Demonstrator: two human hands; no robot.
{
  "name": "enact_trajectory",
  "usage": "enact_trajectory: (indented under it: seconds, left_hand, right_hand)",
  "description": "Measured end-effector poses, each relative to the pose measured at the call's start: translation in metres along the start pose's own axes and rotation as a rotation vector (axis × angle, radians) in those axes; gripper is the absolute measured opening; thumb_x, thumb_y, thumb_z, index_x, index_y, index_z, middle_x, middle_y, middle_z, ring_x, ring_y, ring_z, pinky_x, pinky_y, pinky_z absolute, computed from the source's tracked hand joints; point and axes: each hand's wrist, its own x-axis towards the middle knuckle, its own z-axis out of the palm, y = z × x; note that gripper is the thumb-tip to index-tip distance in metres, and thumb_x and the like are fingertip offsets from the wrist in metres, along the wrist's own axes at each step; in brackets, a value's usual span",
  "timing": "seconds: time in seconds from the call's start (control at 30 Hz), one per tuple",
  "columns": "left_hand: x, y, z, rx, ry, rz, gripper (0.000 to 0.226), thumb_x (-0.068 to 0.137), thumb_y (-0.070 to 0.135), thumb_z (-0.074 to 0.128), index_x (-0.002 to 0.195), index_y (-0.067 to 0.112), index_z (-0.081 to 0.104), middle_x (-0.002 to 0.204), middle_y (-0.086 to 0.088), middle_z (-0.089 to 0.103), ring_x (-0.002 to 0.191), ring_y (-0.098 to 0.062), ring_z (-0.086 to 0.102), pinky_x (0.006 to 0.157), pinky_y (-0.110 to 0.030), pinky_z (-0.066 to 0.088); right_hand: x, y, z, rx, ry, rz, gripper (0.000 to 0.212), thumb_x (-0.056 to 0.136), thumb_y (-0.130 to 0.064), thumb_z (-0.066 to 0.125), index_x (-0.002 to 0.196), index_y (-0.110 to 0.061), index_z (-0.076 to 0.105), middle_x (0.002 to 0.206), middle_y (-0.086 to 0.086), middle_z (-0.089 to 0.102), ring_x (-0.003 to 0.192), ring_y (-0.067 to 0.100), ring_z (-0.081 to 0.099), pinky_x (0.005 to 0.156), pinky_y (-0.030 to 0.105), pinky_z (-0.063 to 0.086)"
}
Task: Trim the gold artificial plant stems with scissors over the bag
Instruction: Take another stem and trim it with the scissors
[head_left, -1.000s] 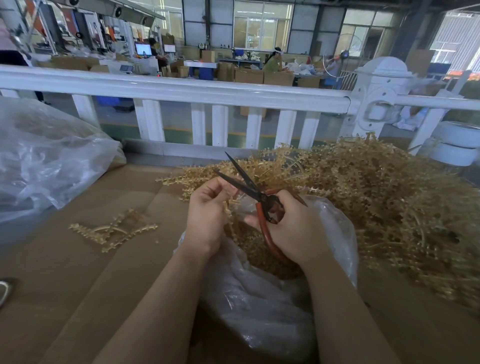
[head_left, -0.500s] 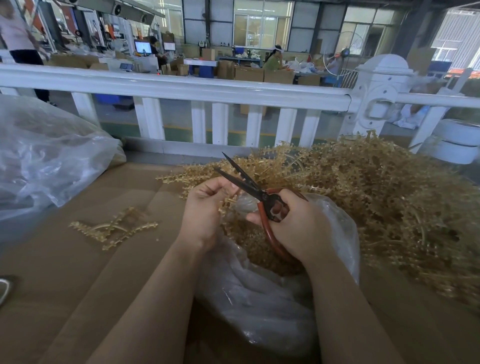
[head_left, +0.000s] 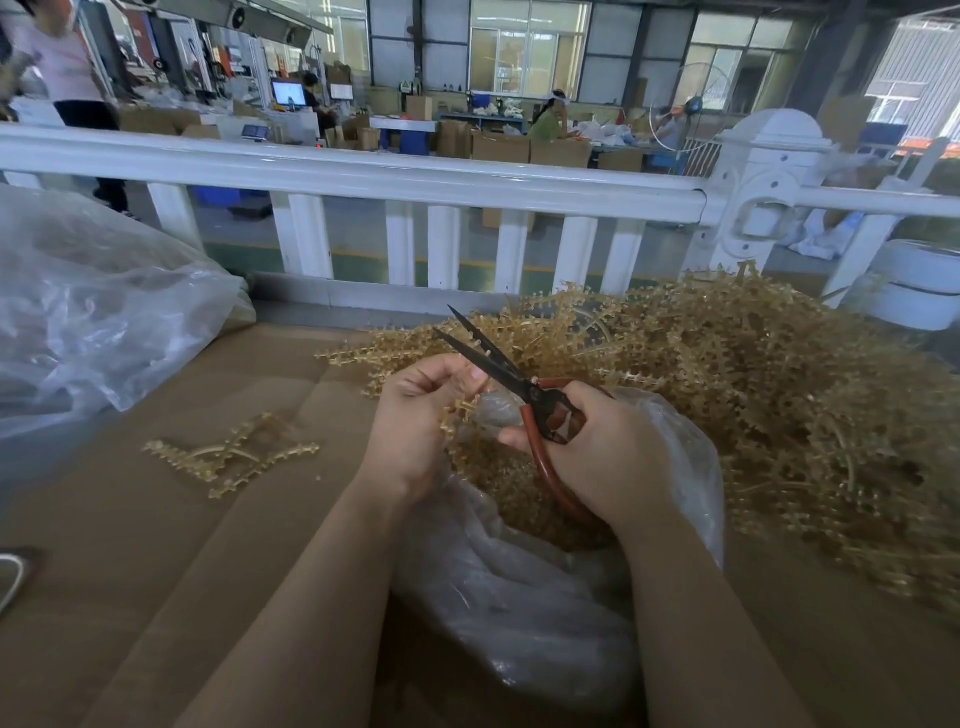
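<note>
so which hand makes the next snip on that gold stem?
Right. The right hand already grips the scissors, blades open beside the gold stem that the left hand pinches over the bag.

No text, label, brand or number can be read: the lit monitor and the cardboard boxes beyond the white railing are too blurred.

The left hand pinches a gold stem above the open clear bag, which holds gold trimmings. The right hand grips the red-handled scissors, blades parted and pointing up-left beside the left fingers. A large gold stem pile lies right; a few cut stems lie left on the brown table.
</note>
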Motion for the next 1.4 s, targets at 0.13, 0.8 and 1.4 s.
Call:
enact_trajectory:
  seconds: [0.13, 0.8, 1.4]
  left_hand:
    - [0.0, 0.0, -0.003, 0.031, -0.039, 0.027, 0.011, 0.086, 0.006, 0.063, 0.078, 0.0, 0.067, 0.07, -0.003, 0.068, 0.062, -0.014, 0.064, 0.059, -0.027, 0.055]
    - [0.002, -0.001, -0.001, 0.327, 0.118, 0.221, 0.011, 0.094, -0.007, 0.053, 0.089, -0.008, 0.063, 0.072, -0.009, 0.066, 0.07, -0.019, 0.062, 0.074, -0.027, 0.052]
    - [-0.003, 0.006, 0.008, 0.296, 0.093, 0.146, 0.012, 0.094, -0.012, 0.051, 0.094, -0.009, 0.062, 0.073, -0.015, 0.062, 0.068, -0.015, 0.062, 0.069, -0.022, 0.052]
  right_hand:
    - [0.0, 0.0, 0.0, -0.008, 0.0, -0.004, 0.063, 0.063, -0.094, 0.051, 0.097, -0.042, 0.063, 0.076, -0.025, 0.064, 0.076, -0.008, 0.059, 0.064, 0.018, 0.053]
    - [0.0, -0.004, -0.001, 0.044, -0.019, -0.021, 0.049, 0.063, -0.087, 0.062, 0.095, -0.051, 0.063, 0.074, -0.039, 0.057, 0.08, -0.018, 0.055, 0.056, 0.005, 0.039]
    - [-0.001, -0.005, -0.001, 0.052, -0.048, -0.021, 0.049, 0.062, -0.089, 0.062, 0.095, -0.054, 0.058, 0.071, -0.034, 0.058, 0.087, -0.018, 0.054, 0.056, 0.005, 0.036]
